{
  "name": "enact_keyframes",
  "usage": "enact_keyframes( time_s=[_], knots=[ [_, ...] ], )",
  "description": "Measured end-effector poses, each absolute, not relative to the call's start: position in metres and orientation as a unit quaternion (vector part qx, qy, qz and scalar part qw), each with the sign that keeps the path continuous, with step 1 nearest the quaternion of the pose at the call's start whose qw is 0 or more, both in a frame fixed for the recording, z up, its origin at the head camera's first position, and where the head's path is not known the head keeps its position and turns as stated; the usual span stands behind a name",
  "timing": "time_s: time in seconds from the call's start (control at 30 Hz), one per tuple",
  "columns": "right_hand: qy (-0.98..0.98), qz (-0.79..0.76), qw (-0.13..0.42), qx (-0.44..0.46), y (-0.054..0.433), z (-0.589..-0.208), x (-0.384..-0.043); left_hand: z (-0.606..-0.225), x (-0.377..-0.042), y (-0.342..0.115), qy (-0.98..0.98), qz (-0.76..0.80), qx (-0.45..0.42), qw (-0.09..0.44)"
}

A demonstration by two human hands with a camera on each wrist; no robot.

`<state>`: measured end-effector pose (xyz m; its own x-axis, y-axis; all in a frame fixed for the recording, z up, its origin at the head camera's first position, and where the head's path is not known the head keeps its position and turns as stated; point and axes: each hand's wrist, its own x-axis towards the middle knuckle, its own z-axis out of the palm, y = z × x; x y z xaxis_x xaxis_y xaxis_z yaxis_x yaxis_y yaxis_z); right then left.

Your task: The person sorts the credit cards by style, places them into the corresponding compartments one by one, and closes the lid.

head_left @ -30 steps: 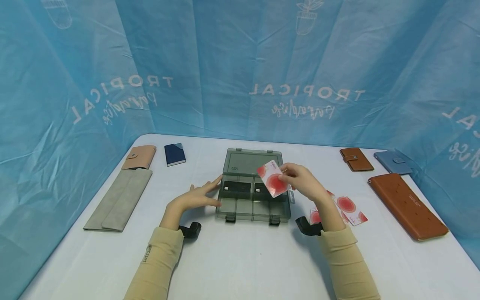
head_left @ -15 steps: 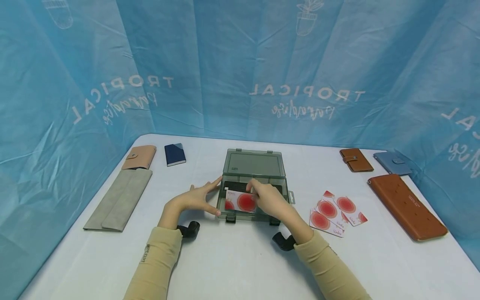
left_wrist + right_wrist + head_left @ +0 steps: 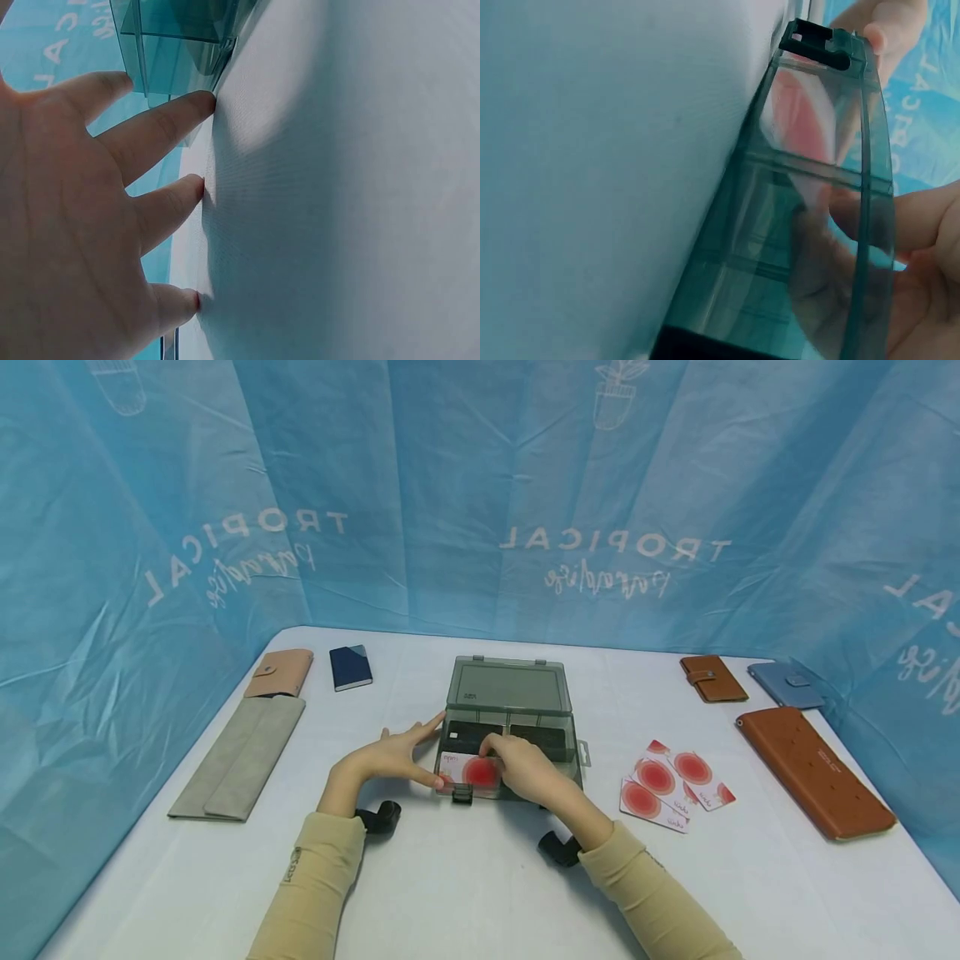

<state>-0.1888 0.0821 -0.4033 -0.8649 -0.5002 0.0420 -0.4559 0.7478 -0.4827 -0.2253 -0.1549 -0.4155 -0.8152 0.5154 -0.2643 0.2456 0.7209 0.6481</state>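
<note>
In the head view a translucent green divided box stands with its lid laid back. My left hand has its fingers spread against the box's left side. The left wrist view shows this palm with several fingertips on the cloth. My right hand reaches into the box and pinches the right end of a red-and-white card. That card is in the front left compartment; through the wall in the right wrist view, the card stands tilted. Black cards lie in the back compartments.
Several red-and-white cards overlap to the right. Beyond them are a long brown wallet, a small brown wallet and a blue one. At left lie a grey pouch, a tan wallet and a navy booklet.
My right hand has carried the card from above the box's right side leftward and down into the front left compartment. The left hand has stayed beside the box.
</note>
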Motion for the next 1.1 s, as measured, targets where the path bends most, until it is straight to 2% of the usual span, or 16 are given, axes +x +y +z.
enact_keyframes(
  time_s=[0.17,0.53,0.63,0.87,1.1],
  knots=[
    [0.947,-0.21,0.054,-0.236,0.081,-0.401,-0.185,-0.415,-0.225,-0.154,0.901,0.309,0.208,0.222],
    [0.937,-0.231,0.134,-0.227,0.096,-0.399,-0.189,-0.418,-0.225,-0.155,0.903,0.301,0.21,0.223],
    [0.926,-0.277,0.118,-0.226,0.109,-0.395,-0.189,-0.418,-0.225,-0.156,0.903,0.302,0.209,0.222],
    [0.937,-0.299,0.037,-0.176,0.171,-0.384,-0.184,-0.417,-0.224,-0.157,0.9,0.31,0.212,0.221],
    [0.956,-0.279,0.045,-0.078,0.247,-0.393,-0.177,-0.416,-0.223,-0.155,0.898,0.313,0.217,0.219]
  ],
)
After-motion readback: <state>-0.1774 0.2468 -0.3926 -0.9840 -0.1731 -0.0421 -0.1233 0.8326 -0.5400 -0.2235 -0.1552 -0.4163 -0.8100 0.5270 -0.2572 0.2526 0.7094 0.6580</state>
